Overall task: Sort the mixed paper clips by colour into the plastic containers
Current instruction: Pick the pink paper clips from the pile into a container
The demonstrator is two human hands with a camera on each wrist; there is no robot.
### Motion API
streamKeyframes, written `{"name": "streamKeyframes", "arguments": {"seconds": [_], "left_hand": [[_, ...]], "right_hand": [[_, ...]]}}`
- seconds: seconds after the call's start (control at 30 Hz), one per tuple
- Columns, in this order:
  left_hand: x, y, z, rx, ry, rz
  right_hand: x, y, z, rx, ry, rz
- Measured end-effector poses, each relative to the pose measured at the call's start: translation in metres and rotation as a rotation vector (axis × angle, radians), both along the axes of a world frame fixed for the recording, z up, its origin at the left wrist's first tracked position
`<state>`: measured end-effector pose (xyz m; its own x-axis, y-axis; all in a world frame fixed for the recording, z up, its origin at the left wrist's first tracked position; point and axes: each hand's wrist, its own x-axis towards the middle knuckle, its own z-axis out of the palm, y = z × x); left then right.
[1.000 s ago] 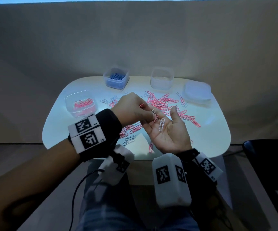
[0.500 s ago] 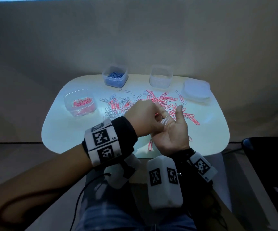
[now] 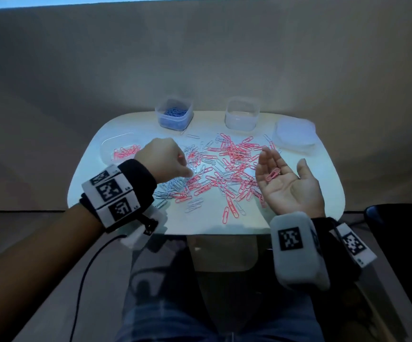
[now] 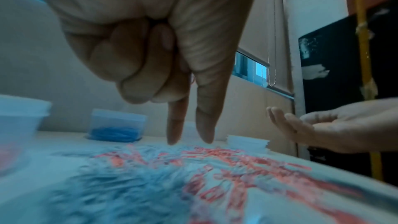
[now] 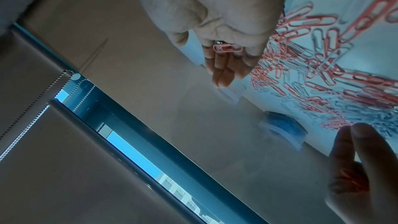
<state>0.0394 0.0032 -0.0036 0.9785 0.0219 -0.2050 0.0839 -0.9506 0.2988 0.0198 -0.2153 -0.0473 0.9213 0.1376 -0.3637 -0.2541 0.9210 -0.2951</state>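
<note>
Pink and white paper clips (image 3: 224,169) lie mixed in a pile on the white table (image 3: 328,178). My left hand (image 3: 187,172) hovers over the pile's left side. Its index finger and thumb (image 4: 190,140) point down just above the clips, tips slightly apart. The other fingers are curled, and pink clips show inside them (image 5: 351,178). My right hand (image 3: 282,166) is held palm up at the pile's right, fingers relaxed. A single pink clip (image 3: 273,174) (image 5: 228,48) rests on its fingers.
A clear tub with pink clips (image 3: 119,150) stands at the table's left. A tub of blue clips (image 3: 174,114) and a clear tub (image 3: 242,114) stand at the back. Stacked lids (image 3: 295,134) lie back right. A dark object (image 3: 402,238) sits off the table's right.
The hands have parted. My left hand left the right palm and moved left, down toward the pile. The white clip is gone from the right palm; a pink one is left there.
</note>
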Motion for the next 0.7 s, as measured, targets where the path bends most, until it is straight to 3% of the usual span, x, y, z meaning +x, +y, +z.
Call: {"name": "streamKeyframes", "arguments": {"seconds": [0.2,0.37,0.7], "left_hand": [[0.029,-0.049,0.004,0.062,-0.055,-0.226],[0.066,-0.084,-0.003,0.063,0.04,-0.243],[0.087,-0.099,0.006,0.443,0.164,-0.571]], "right_hand": [[0.001,-0.015,-0.003,0.001,0.004,-0.02],[0.002,-0.029,-0.001,-0.006,0.012,-0.078],[0.006,-0.043,-0.004,-0.012,0.012,-0.143]]}}
